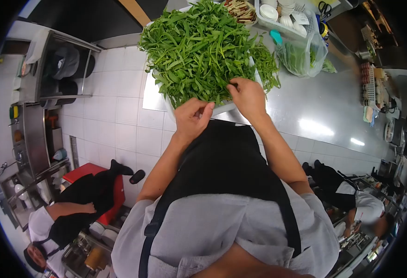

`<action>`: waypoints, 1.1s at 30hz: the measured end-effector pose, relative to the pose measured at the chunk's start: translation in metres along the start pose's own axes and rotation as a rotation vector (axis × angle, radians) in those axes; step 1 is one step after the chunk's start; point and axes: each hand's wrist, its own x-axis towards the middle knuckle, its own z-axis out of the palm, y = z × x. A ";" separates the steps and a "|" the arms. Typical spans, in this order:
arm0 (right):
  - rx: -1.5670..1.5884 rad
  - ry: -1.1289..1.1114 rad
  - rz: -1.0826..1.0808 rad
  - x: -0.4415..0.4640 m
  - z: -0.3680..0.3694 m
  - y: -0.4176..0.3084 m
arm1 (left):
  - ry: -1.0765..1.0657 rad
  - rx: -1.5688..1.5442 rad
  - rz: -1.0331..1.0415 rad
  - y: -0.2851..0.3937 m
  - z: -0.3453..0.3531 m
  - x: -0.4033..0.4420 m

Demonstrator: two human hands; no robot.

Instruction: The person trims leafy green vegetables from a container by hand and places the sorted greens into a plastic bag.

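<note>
A big heap of leafy greens (199, 51) with long narrow leaves, which look like water spinach, fills a white tray (224, 109) in front of me. At the tray's near edge, my left hand (193, 116) is closed, its fingers curled in towards the thumb; whatever lies between them is hidden. My right hand (249, 96) is a little farther right and forward, its thumb and fingers pinched on leaves at the heap's near right side. More loose greens (264, 62) lie beside the tray on the steel counter (301, 104).
Farther back are a clear plastic bag (303, 58) of greens, a basket of white dishes (269, 12), a container of red-tipped sticks (240, 10) and scissors (324, 8). One person (73, 204) is at a red box (118, 192) on the left; another person (352, 197) is on the right.
</note>
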 end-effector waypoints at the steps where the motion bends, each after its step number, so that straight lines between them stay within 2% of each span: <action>1: -0.015 -0.010 0.008 0.002 0.005 0.002 | -0.006 -0.022 -0.017 -0.002 0.000 -0.001; 3: -0.035 -0.033 0.014 0.007 0.011 -0.002 | -0.012 -0.055 -0.049 -0.005 -0.004 -0.001; 4: 0.023 -0.046 0.082 0.006 0.009 -0.007 | -0.038 -0.043 -0.038 -0.006 -0.008 -0.001; 8: 0.228 0.015 0.046 0.003 -0.007 -0.001 | -0.009 -0.211 -0.120 -0.004 -0.012 0.007; 12: 0.119 -0.061 -0.019 0.005 -0.029 -0.022 | -0.045 -0.203 -0.070 0.020 -0.016 0.033; 14: 0.117 0.096 -0.146 0.022 -0.027 -0.026 | -0.035 -0.184 0.056 0.025 -0.006 0.046; 16: 0.092 0.222 -0.229 0.044 -0.020 -0.030 | 0.003 -0.122 0.091 0.025 0.005 0.052; 19: -0.087 0.111 -0.193 0.075 -0.004 -0.023 | 0.084 0.038 0.056 0.024 0.009 0.062; 23: 0.195 0.219 -0.179 0.066 -0.028 -0.011 | 0.184 0.214 -0.006 0.012 0.004 0.074; 25: 0.257 0.180 -0.174 0.063 -0.035 -0.003 | 0.192 0.260 0.044 0.005 0.004 0.079; 29: 0.375 0.121 -0.233 0.070 -0.037 0.010 | 0.186 0.346 0.018 0.012 0.012 0.096; 32: 0.413 0.073 -0.222 0.072 -0.042 0.009 | 0.159 0.379 0.111 0.018 0.016 0.104; 33: 0.449 0.055 -0.208 0.074 -0.042 0.011 | 0.117 0.354 0.063 0.029 0.016 0.104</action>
